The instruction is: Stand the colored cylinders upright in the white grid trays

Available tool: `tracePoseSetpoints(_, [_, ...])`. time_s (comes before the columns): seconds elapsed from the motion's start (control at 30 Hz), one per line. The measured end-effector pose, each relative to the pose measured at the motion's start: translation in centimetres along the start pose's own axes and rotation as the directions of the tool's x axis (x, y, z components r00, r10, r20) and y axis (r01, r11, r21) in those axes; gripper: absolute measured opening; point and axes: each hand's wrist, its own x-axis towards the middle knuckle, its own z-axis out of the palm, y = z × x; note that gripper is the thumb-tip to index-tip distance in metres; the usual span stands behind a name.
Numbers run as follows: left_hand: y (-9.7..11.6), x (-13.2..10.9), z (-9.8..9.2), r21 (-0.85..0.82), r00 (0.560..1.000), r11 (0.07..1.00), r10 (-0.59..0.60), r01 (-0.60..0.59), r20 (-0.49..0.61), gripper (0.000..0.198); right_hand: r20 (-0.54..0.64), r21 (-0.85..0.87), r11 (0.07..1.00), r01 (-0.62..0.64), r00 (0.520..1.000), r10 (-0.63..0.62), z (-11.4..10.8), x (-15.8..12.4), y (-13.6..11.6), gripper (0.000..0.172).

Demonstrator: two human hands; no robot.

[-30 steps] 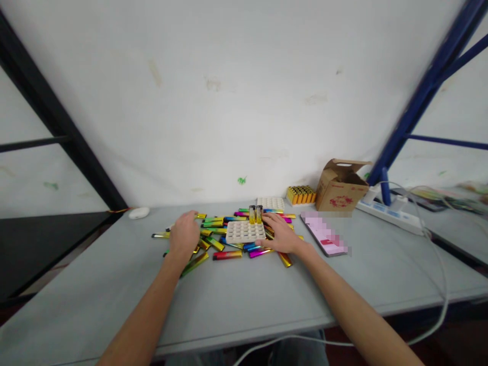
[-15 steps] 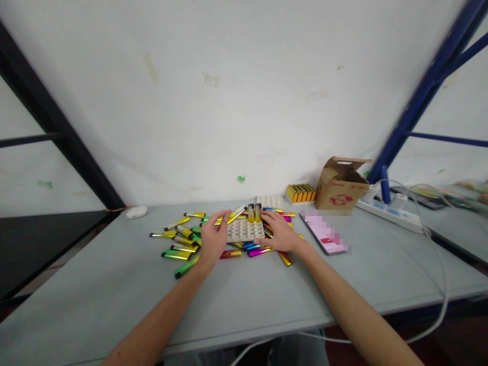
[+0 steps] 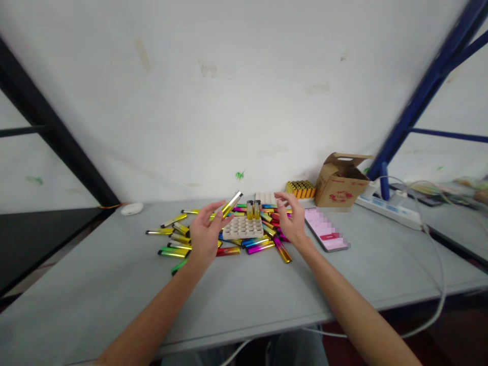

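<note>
1. A slim gold metallic lighter [image 3: 232, 203] is clamped at its lower end by the fingers [image 3: 218, 209] of the left hand [image 3: 205, 235]. It is held tilted above the grey surface [image 3: 114, 284], with its upper end pointing up and to the right.
2. The right hand [image 3: 292, 222] is held raised, its fingers [image 3: 282, 199] spread apart and lightly curled with nothing between them.
3. A white plastic tray with rows of round holes [image 3: 243, 229] is seen lying between the two hands. Two yellow lighters [image 3: 253, 209] are stood upright side by side in its far row.
4. A loose heap of rainbow-coloured metallic lighters [image 3: 179, 239] is spread flat around the tray.
5. A phone with a pink screen [image 3: 326, 231] is laid just right of the right hand.
6. Further back, an open brown cardboard box [image 3: 340, 182] and a block of orange lighters [image 3: 301, 189] are set against the wall.
7. A white power strip [image 3: 389, 209] is placed at the far right.
</note>
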Motion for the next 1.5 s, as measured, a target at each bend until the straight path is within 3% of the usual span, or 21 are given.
tracePoseSetpoints(0.03, [0.4, -0.1, 0.1, -0.012, 1.0, 1.0, -0.002, 0.002, 0.025, 0.036, 0.005, 0.07, 0.997, -0.033, 0.999, 0.033, 0.1, 0.0, -0.5, 0.038])
tracePoseSetpoints(0.13, [1.2, -0.5, 0.5, 0.008, 0.992, 0.999, -0.048, 0.047, 0.119, 0.041, 0.162, 0.259, 0.951, -0.171, 0.978, 0.132, 1.1, -0.2, -1.9, 0.035])
tracePoseSetpoints(0.3, [0.5, -1.5, 1.1, 0.069, 0.951, 0.987, -0.158, 0.144, 0.265, 0.05, 0.351, 0.375, 0.865, -0.334, 0.915, 0.201, 2.4, -0.8, -2.7, 0.032])
tracePoseSetpoints(0.4, [-0.2, -1.6, 0.9, 0.192, 0.931, 0.973, -0.182, 0.125, 0.317, 0.051, 0.329, 0.46, 0.791, -0.403, 0.905, 0.27, 2.2, -0.5, -2.5, 0.031])
tracePoseSetpoints(0.47, [-0.4, -1.2, 0.4, 0.353, 0.927, 0.935, -0.103, -0.034, 0.36, 0.047, 0.261, 0.534, 0.722, -0.44, 0.898, 0.355, 1.9, -0.1, -2.2, 0.032])
tracePoseSetpoints(0.5, [-0.5, -0.9, -0.1, 0.446, 0.919, 0.88, -0.027, -0.165, 0.394, 0.043, 0.224, 0.576, 0.681, -0.452, 0.888, 0.401, 1.7, 0.1, -1.9, 0.033])
tracePoseSetpoints(0.57, [-0.6, 0.0, -1.1, 0.624, 0.859, 0.654, 0.079, -0.428, 0.506, 0.04, 0.18, 0.655, 0.589, -0.473, 0.855, 0.486, 1.2, 0.6, -1.4, 0.036])
tracePoseSetpoints(0.6, [-0.6, 0.4, -1.6, 0.672, 0.83, 0.546, 0.083, -0.501, 0.552, 0.041, 0.184, 0.685, 0.542, -0.487, 0.835, 0.518, 1.0, 0.9, -1.1, 0.038])
tracePoseSetpoints(0.7, [-0.9, 1.4, -3.0, 0.735, 0.786, 0.345, 0.014, -0.584, 0.618, 0.054, 0.265, 0.726, 0.416, -0.547, 0.781, 0.565, 0.1, 1.3, -0.4, 0.036])
tracePoseSetpoints(0.83, [-1.7, 2.0, -4.1, 0.769, 0.763, 0.229, -0.136, -0.597, 0.632, 0.068, 0.432, 0.714, 0.303, -0.631, 0.738, 0.518, -0.8, 1.4, -0.3, 0.031])
tracePoseSetpoints(0.97, [-2.3, 2.1, -4.5, 0.783, 0.753, 0.191, -0.217, -0.592, 0.622, 0.068, 0.633, 0.656, 0.18, -0.733, 0.664, 0.397, -1.3, 1.5, -0.4, 0.034])
tracePoseSetpoints(1.07, [-2.5, 2.1, -4.4, 0.783, 0.754, 0.177, -0.213, -0.596, 0.622, 0.067, 0.695, 0.624, 0.118, -0.772, 0.618, 0.369, -1.5, 1.5, -0.1, 0.043])
tracePoseSetpoints(1.17, [-2.5, 2.0, -4.2, 0.778, 0.755, 0.159, -0.186, -0.608, 0.629, 0.067, 0.707, 0.614, 0.098, -0.783, 0.601, 0.372, -1.3, 1.3, 0.4, 0.045])
tracePoseSetpoints(1.5, [-3.0, 2.0, -4.2, 0.773, 0.763, 0.144, -0.128, -0.618, 0.633, 0.066, 0.616, 0.644, 0.133, -0.753, 0.614, 0.493, -1.1, 1.1, 0.4, 0.037])
